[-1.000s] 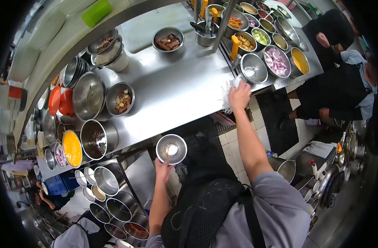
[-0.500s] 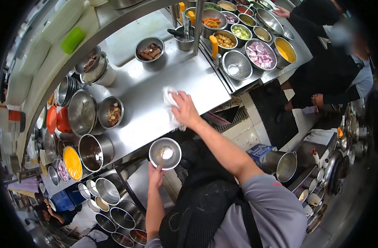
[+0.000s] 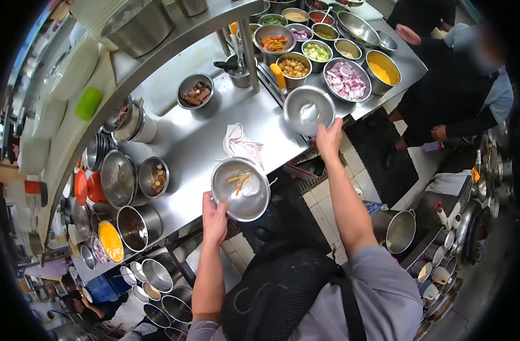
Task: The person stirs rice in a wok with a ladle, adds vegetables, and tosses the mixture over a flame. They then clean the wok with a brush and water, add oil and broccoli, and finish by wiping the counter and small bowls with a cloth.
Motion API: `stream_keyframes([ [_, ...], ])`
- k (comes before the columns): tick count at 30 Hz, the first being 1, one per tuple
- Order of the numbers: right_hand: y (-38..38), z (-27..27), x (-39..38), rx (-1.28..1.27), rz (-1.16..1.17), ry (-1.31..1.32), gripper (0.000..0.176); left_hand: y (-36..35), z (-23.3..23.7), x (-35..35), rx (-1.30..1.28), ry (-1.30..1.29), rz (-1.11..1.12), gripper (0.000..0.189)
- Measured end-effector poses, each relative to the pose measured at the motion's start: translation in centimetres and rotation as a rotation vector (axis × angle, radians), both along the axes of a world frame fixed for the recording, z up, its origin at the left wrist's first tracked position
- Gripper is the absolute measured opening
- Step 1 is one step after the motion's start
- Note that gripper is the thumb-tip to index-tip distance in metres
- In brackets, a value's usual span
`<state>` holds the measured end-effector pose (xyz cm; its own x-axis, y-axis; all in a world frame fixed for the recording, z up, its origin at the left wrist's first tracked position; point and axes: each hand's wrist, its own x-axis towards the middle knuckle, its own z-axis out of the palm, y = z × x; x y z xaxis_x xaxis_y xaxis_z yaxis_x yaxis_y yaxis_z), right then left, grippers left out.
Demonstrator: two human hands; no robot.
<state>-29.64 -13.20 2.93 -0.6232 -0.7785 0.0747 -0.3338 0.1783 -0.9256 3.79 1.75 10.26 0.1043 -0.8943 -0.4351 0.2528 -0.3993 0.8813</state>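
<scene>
Clutching a steel bowl [image 3: 240,187] of orange strips in the left hand [image 3: 214,219], just off the desk [image 3: 197,142] edge. Grasping a second bowl [image 3: 309,109] by its rim with the right hand [image 3: 328,139], with a white cloth [image 3: 240,145] between them.

Left hand [image 3: 214,213] gripping, elbow bent; right hand [image 3: 329,139] gripping (arm outstretched).

A white cloth [image 3: 241,146] is laid on the tabletop [image 3: 187,142] beyond the left hand [image 3: 214,215]. Sliced onions [image 3: 345,79] are kept beyond the right hand [image 3: 329,140].
</scene>
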Motion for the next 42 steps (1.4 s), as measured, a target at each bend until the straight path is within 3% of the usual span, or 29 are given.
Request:
stream_keyframes([
  [3,5.7,4.6,4.7,0.003,0.303,0.067,0.025,-2.3,-0.2,-1.3,-0.053,-0.019,-0.032,0.019],
  [6,9.3,10.1,9.7,0.243,0.584,-0.239,0.020,-2.7,-1.2,-1.1,-0.106,-0.040,-0.048,0.024],
  [8,10.3,7.7,11.9,0.160,0.711,-0.280,0.016,-1.6,-1.6,-0.1,-0.067,-0.207,0.163,0.032],
  [9,10.5,6.5,13.4,0.118,0.744,-0.274,0.016,-0.9,-0.9,1.1,-0.006,-0.088,0.111,0.040],
  [12,10.2,5.3,15.0,0.330,1.096,-0.632,0.028,3.0,-4.6,6.2,-0.042,-0.322,0.196,0.037],
  [14,7.2,5.3,15.1,0.008,1.201,-0.116,0.040,5.3,-6.0,8.3,-0.073,-0.331,0.260,0.034],
  [16,4.4,4.4,17.0,-0.135,0.811,0.360,0.054,6.5,-4.0,7.9,-0.016,-0.145,0.492,0.025],
  [17,3.3,4.4,17.9,-0.052,0.760,0.488,0.057,7.1,-5.9,9.3,0.031,-0.253,0.478,0.029],
  [18,2.7,3.1,19.1,-0.059,0.781,0.487,0.057,7.0,-6.5,9.5,0.032,-0.254,0.500,0.029],
  [20,1.9,-0.8,21.1,-0.060,0.795,0.771,0.056,5.8,-7.5,9.3,0.047,-0.248,0.548,0.032],
  [22,1.3,-1.7,21.2,-0.094,0.924,0.756,0.055,5.3,-8.1,8.9,0.040,-0.181,0.624,0.039],
  [24,0.1,-2.5,20.1,-0.161,1.053,0.528,0.053,5.8,-7.7,8.4,0.072,-0.727,0.627,0.046],
  [25,-1.0,-2.2,19.1,-0.273,0.925,0.533,0.053,6.1,-6.3,7.6,-0.021,-0.902,0.612,0.047],
  [28,-4.3,-0.7,13.1,-0.242,0.607,0.575,0.053,4.9,-0.4,5.0,-0.111,-0.816,0.585,0.043],
  [32,-6.3,-2.1,13.2,0.136,0.219,0.881,0.053,-5.7,0.1,3.4,-0.330,-0.455,0.437,0.030],
  [34,-6.0,-2.8,15.3,-0.008,0.366,0.927,0.054,-13.5,-0.5,2.4,-0.279,-0.227,0.437,0.039],
  [38,-4.9,-1.7,17.8,-0.102,0.889,0.662,0.052,-26.9,-5.5,3.8,-0.024,0.005,0.458,0.042],
  [40,-5.6,-1.5,17.9,-0.149,0.928,0.532,0.049,-30.2,-6.7,4.4,0.007,0.098,0.282,0.035],
  [42,-6.7,-1.2,17.8,-0.160,0.851,0.399,0.046,-32.2,-7.2,5.2,-0.031,0.161,0.307,0.034],
])
